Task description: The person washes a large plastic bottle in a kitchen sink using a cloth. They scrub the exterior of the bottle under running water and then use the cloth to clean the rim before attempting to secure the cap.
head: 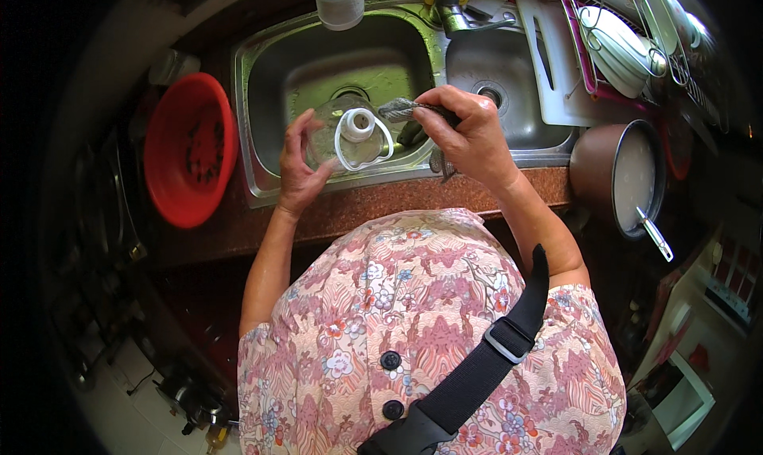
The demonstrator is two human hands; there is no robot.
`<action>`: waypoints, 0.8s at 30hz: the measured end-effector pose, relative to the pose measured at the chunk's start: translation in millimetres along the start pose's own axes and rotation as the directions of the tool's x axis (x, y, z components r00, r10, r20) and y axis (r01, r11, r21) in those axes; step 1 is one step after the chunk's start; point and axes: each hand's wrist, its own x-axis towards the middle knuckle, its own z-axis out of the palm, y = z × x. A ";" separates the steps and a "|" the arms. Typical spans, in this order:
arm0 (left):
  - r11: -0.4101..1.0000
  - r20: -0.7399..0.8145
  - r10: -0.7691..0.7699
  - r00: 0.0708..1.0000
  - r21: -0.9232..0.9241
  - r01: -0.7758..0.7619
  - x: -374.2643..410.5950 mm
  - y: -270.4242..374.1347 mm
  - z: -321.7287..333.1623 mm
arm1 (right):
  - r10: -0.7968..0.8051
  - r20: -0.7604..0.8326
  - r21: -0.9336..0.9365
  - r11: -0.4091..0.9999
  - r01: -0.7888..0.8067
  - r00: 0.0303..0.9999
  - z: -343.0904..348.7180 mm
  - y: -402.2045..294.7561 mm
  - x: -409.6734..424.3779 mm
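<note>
My left hand [303, 163] is wrapped around the side of a clear plastic jug [325, 139], which I hold over the large basin of a steel double sink [357, 67]. The jug has a white neck [360, 123] facing up, uncapped, and a white loop handle [388, 145]. Just right of the neck, my right hand [465, 127] pinches a grey mesh cloth [398, 108] between thumb and fingers. Part of the cloth hangs below that hand near the sink's front edge. The jug's base is hidden from this angle.
Left of the sink stands a red plastic basin [164, 157] with dark bits inside. A faucet [452, 17] rises behind the sink. To the right are a white cutting board [551, 91], a dish rack [587, 49] with bowls, and a brown pot [596, 163] of cloudy liquid with a metal-handled utensil [656, 234].
</note>
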 end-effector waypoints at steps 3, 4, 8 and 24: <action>0.997 -0.001 0.028 1.000 0.069 -0.028 1.6 2.3 0.2 | 0.031 0.017 -0.001 1.000 -0.031 0.999 0.5 1.5 0.3; 0.995 0.003 0.036 0.999 0.095 -0.036 2.1 2.9 0.3 | 0.042 0.029 -0.004 0.999 -0.041 0.999 1.1 1.6 0.7; 0.981 0.012 0.091 0.996 0.172 -0.092 2.6 5.4 1.8 | 0.021 0.085 -0.043 0.999 -0.018 0.996 4.9 -0.5 0.4; 0.889 0.146 0.285 0.947 0.330 -0.319 8.1 21.9 11.3 | 0.029 0.181 -0.385 0.922 0.044 0.983 13.9 18.0 -8.7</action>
